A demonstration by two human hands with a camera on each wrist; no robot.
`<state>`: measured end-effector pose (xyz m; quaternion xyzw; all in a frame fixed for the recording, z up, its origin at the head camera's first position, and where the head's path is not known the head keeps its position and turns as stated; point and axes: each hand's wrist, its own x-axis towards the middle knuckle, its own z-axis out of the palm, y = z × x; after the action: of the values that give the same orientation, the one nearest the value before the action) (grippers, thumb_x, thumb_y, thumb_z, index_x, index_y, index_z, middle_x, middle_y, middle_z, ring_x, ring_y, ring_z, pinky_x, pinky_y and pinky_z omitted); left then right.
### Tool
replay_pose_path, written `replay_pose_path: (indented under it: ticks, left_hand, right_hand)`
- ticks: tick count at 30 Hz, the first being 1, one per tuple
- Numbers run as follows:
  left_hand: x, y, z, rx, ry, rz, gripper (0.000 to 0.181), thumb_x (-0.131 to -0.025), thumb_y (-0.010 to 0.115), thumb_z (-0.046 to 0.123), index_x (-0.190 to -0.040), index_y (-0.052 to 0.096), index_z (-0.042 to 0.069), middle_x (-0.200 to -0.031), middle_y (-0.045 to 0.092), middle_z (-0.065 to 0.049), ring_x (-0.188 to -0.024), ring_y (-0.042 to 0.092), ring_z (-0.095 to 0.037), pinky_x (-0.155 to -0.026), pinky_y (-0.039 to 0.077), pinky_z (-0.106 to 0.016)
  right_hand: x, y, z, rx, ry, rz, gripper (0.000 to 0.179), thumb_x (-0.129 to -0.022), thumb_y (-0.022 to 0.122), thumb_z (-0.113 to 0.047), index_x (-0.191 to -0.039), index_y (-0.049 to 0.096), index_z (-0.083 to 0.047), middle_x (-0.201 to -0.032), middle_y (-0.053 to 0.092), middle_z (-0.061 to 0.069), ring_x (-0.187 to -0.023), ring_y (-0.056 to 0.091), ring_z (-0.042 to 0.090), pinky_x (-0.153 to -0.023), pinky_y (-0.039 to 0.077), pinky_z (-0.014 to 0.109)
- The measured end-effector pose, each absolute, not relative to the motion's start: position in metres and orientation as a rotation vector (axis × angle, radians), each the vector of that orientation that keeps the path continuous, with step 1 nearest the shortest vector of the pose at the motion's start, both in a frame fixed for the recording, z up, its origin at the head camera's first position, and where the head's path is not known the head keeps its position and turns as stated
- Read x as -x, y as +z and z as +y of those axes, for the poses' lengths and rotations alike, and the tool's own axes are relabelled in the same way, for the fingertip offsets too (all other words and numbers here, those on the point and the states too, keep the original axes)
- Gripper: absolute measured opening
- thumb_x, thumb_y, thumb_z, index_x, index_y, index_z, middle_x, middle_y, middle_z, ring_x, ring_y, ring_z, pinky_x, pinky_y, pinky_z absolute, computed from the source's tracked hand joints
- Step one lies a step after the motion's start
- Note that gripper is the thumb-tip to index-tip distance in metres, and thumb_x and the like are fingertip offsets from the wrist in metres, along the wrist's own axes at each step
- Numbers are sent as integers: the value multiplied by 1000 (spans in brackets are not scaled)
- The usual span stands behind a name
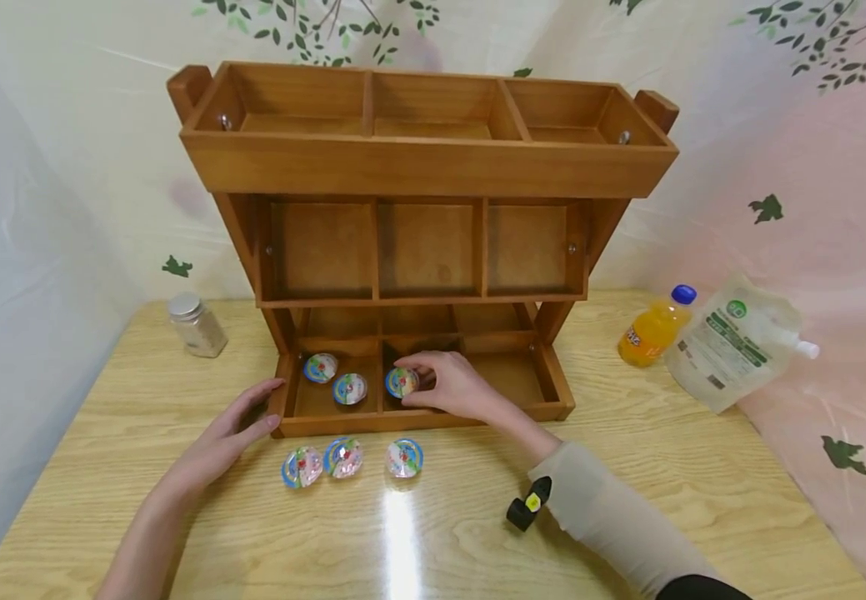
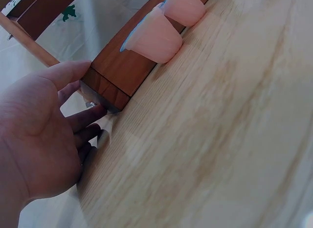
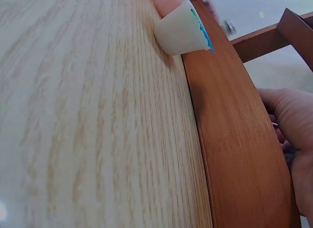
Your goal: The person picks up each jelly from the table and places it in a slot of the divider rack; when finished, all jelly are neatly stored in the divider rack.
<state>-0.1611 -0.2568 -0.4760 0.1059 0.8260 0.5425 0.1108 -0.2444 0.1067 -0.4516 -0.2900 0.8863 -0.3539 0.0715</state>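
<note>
In the head view my right hand (image 1: 451, 385) pinches a small jelly cup (image 1: 401, 382) with a printed lid, inside the bottom middle compartment of a brown wooden rack (image 1: 433, 167). The right wrist view shows that hand behind the rack's front board (image 3: 234, 135), with its cup hidden. My left hand (image 1: 222, 433) grips the rack's bottom left corner, thumb at the front and fingers along the side. Two cups, one jelly cup (image 1: 320, 367) and another jelly cup (image 1: 349, 388), sit in the bottom left compartment. On the table before the rack stand a pink cup (image 1: 302, 467), a second pink cup (image 1: 343, 457) and a whitish cup (image 1: 405, 458).
A glass jar (image 1: 197, 326) with a metal lid stands left of the rack. To the right are an orange drink bottle (image 1: 653, 327) and a white spouted pouch (image 1: 736, 346). Leaf-printed cloth (image 1: 815, 167) hangs behind the wooden table (image 1: 553, 550).
</note>
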Motion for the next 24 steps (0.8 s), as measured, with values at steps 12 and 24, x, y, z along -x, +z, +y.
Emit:
replay_pose_path:
  ticks: [12,24]
  left_hand:
    - [162,-477,-256,-329,1591,2451,59,-107,54,31,-161,33,17,-169,26,-19,-154,20,-43,-100,23,3]
    - [162,-478,-257,-308,1594,2434,60,-107,54,33,-161,32,17,-170,24,-16,-155,17,-42,-99,22,5]
  right_hand:
    - [241,-447,103,945,-805,2762,51,-89,83,-27,-136,68,-14,-117,77,3,-95,73,12,-76,56,27]
    - [240,-452,111,912,-1205,2714,50,-91,81,-27,-136,67,-9,-131,72,9,-115,70,22,-97,58,42]
